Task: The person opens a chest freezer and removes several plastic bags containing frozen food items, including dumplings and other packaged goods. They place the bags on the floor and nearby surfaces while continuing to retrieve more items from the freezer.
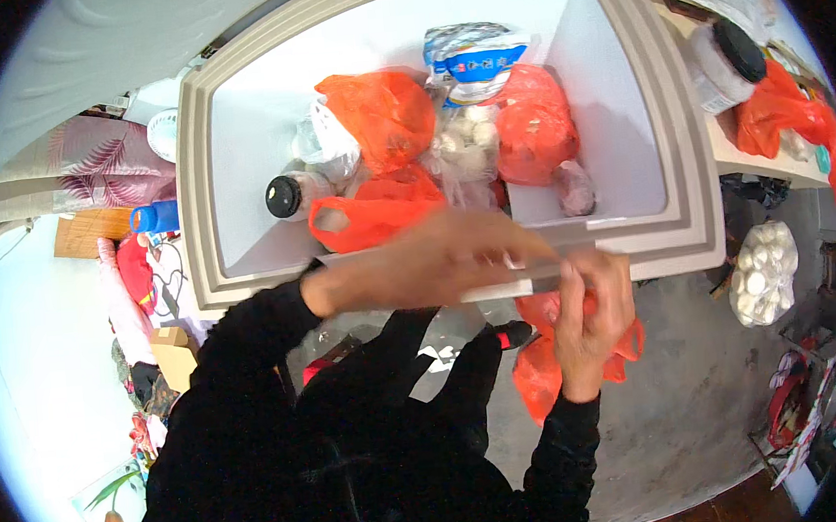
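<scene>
My left hand [433, 260] reaches across the front rim of an open chest freezer [664, 253], its fingers stretched toward my right hand. The fingertips of my right hand [593, 313] meet or nearly meet those of the left. Both hands are blurred, and whatever may lie between the fingers is unclear. Below and behind the right hand is a red plastic bag [538, 380]; whether the hand grips it cannot be told. Inside the freezer, nearest my left hand, lies a red-orange bag with a handle hole [370, 217].
The freezer also holds an orange bag [385, 120], a clear bag of pale round items [468, 143], a blue-white package [479, 61], another red bag [536, 130] and a black-lidded jar [288, 196]. To the right, a shelf [771, 159] bears a large jar [726, 64]. A bag of white round items [764, 274] is below.
</scene>
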{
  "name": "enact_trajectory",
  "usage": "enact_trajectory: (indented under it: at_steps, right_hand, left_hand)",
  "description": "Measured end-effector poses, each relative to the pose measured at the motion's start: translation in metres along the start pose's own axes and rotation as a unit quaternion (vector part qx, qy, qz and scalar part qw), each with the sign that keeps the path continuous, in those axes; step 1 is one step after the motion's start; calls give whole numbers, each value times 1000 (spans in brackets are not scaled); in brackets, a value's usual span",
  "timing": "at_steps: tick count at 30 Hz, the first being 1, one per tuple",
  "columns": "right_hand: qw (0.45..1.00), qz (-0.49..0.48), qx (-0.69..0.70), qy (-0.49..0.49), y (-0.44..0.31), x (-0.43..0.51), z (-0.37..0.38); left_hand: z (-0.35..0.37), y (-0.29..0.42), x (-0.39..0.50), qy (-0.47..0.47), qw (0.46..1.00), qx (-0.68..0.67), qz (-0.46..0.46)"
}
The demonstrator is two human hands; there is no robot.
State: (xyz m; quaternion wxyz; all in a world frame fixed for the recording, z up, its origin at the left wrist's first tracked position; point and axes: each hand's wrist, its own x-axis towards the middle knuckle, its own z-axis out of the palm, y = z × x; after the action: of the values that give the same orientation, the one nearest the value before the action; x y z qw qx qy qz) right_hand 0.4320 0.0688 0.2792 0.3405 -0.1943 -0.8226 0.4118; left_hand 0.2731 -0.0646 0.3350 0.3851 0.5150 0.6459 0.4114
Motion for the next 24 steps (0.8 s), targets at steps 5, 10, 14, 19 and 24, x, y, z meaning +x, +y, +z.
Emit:
enact_trajectory:
  at_steps: [5,10,14,19,24]
  right_hand:
    - [989,61,-119,-67,17,12,57]
    - [983,82,-159,-35,18,12,59]
    - [981,84,-170,-45,18,11,61]
    - [976,120,-173,-54,15,12,60]
    - [971,132,-192,-56,10,14,63]
  left_hand:
    - [-126,-168,-52,185,905,179,-339]
    - [-152,-281,-108,5,893,262,-365]
    - [-109,-311,-129,-216,864,278,-358]
    - [-117,-309,-97,-230,902,206,-302]
    - [-170,-351,-52,138,812,466,-324]
